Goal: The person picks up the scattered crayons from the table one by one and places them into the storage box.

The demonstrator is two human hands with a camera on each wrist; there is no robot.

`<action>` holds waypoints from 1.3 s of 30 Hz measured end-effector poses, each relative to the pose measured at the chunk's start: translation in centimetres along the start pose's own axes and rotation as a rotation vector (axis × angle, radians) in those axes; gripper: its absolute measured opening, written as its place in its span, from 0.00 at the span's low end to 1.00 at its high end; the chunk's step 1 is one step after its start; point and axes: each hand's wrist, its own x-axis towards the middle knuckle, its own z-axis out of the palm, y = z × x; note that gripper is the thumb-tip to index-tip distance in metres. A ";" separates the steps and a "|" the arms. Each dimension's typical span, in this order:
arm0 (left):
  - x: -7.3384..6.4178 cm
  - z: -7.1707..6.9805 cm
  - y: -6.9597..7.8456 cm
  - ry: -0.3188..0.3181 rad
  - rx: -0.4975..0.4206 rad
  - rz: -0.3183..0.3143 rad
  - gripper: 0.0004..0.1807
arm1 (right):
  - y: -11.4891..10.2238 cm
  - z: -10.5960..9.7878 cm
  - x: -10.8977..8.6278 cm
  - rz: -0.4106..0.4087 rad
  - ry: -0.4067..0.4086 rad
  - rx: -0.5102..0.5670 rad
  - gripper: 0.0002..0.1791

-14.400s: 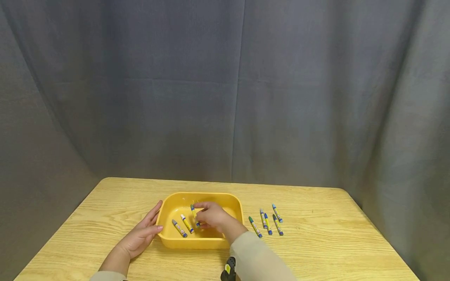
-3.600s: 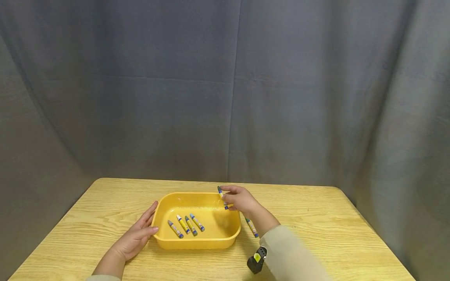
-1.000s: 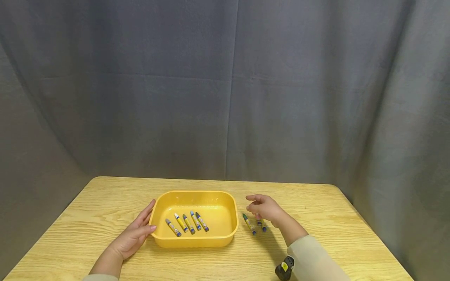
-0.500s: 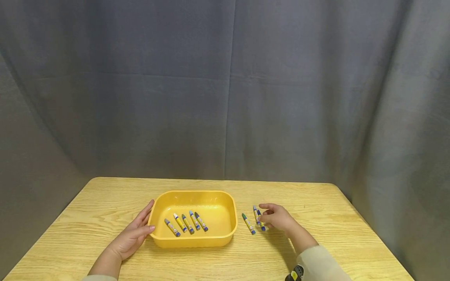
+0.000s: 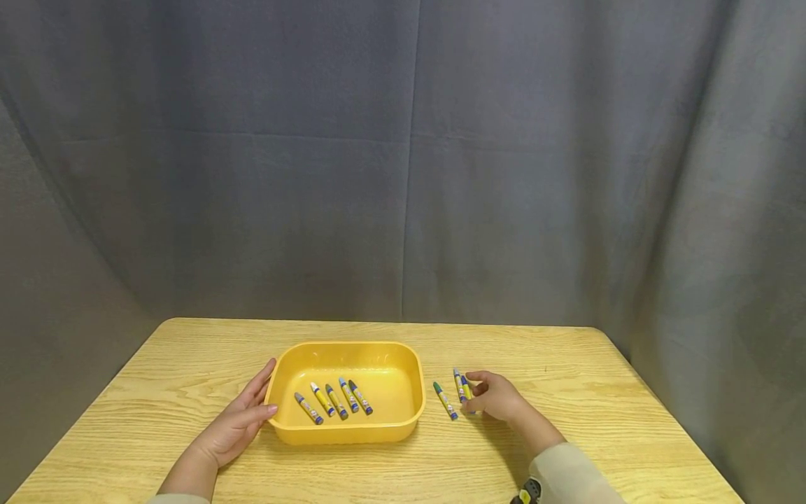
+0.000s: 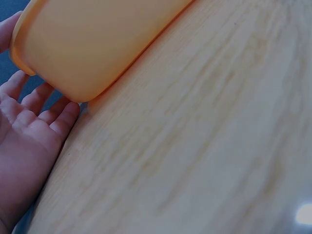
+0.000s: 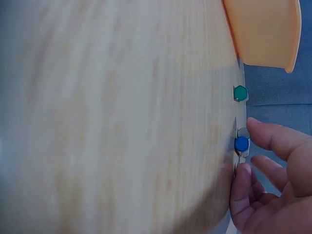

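Observation:
My left hand [image 5: 236, 420] holds the left side of a yellow plastic tray [image 5: 346, 435], thumb on the rim; in the left wrist view its fingertips [image 6: 73, 108] touch the outer wall. Inside the tray lie several wrapped crayons [image 5: 322, 399] in a slanted row. To the right of the tray, my right hand [image 5: 497, 397] is low over a blue crayon [image 5: 466, 385], thumb and fingers around it and partly covering it. In the right wrist view a gap shows between the fingers and that crayon's blue end [image 7: 242, 144]. A grey-blue crayon [image 5: 459, 383] lies right alongside.
A green-tipped crayon [image 5: 444, 400] lies between the tray and the blue crayon. All stand on a light wood table [image 5: 352, 476] with rounded far corners. Grey curtains [image 5: 403, 168] hang behind it and at both sides.
Crayons have gone from the table into the tray, a dark-tipped one most recently carried by my right hand. That hand has since moved right and lowered to the blue crayon. Left hand stays at the tray.

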 end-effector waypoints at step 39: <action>0.0 0.0 -0.1 0.020 0.022 -0.027 0.47 | -4.7 0.6 1.3 0.001 -0.097 0.500 0.27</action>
